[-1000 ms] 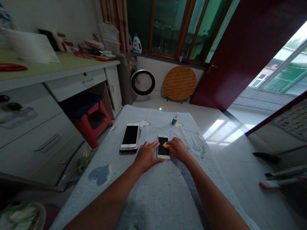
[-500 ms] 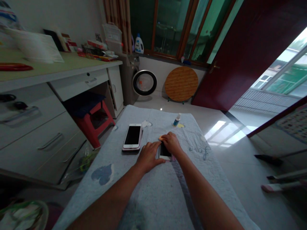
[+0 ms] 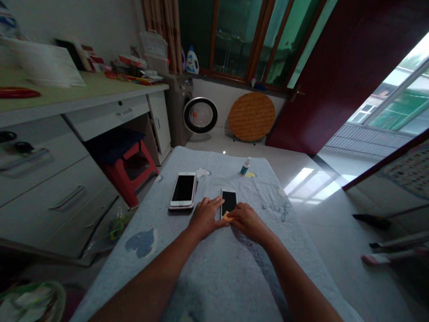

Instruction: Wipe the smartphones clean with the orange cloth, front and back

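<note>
Blue-clothed table (image 3: 214, 277) | phone (image 3: 229, 198) below frame centre; my left hand (image 3: 205, 215), thumb and fingers apart, braces it | my right hand (image 3: 248, 220) pinches orange pad (image 3: 228, 217), moved from phone's top to bottom: sweep apparently spans its length.

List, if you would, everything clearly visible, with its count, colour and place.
tablecloth: one, pale blue, centre
handled smartphone: one, white with dark screen, on tablecloth
stacked smartphone: one, white with dark screen, tablecloth's left
pad: one, orange, at handled smartphone's near end
small bottle: one, white-and-blue, tablecloth's far end
desk: one, white with yellowish top, left
stool: one, red, beneath desk
washing machine: one, grey, beyond desk
round tabletop: one, brown, back centre
detergent bottle: one, white-and-blue, beyond washing machine
window: one, brown-framed, back
curtain: one, brown, back left
door: one, dark red, right
left hand: one, bare, at handled smartphone's left edge
right hand: one, bare, holding pad
</note>
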Action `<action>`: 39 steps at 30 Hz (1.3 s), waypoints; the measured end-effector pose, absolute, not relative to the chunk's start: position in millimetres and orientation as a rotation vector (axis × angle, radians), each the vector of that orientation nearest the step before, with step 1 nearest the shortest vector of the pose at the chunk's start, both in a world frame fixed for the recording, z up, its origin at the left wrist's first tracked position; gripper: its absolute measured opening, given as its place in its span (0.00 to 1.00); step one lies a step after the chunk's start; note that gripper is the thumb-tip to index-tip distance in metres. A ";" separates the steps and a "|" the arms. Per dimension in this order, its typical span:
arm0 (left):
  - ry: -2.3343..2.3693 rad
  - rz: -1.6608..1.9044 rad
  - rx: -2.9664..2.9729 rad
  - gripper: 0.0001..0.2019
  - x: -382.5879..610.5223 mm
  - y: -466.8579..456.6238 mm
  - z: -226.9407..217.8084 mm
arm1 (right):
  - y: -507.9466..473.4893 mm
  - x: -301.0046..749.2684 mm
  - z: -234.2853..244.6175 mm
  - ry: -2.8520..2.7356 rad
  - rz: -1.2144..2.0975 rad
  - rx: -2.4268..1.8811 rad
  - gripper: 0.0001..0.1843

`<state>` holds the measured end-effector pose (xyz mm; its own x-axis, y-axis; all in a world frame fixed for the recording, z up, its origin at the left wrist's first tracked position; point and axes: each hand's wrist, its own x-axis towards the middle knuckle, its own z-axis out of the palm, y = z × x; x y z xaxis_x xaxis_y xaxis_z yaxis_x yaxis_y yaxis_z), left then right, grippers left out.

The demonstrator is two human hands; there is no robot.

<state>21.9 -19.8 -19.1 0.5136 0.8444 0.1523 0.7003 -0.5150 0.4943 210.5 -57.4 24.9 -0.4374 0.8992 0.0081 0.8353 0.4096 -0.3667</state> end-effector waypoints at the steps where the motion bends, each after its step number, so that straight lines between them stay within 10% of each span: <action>1: 1.281 0.534 2.385 0.38 22.0 -19.5 -18.9 | -59.8 214.8 26.3 -2.456 0.469 -1.556 0.11; 39: 1.267 0.484 2.378 0.36 22.3 -21.8 -9.9 | -6.9 226.3 15.5 -2.196 0.332 -1.840 0.13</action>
<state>22.3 -21.8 -9.9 0.5287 0.8413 0.1131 0.7023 -0.5084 0.4984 226.3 -6.9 15.5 -0.1665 0.9848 0.0492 0.9263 0.1733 -0.3346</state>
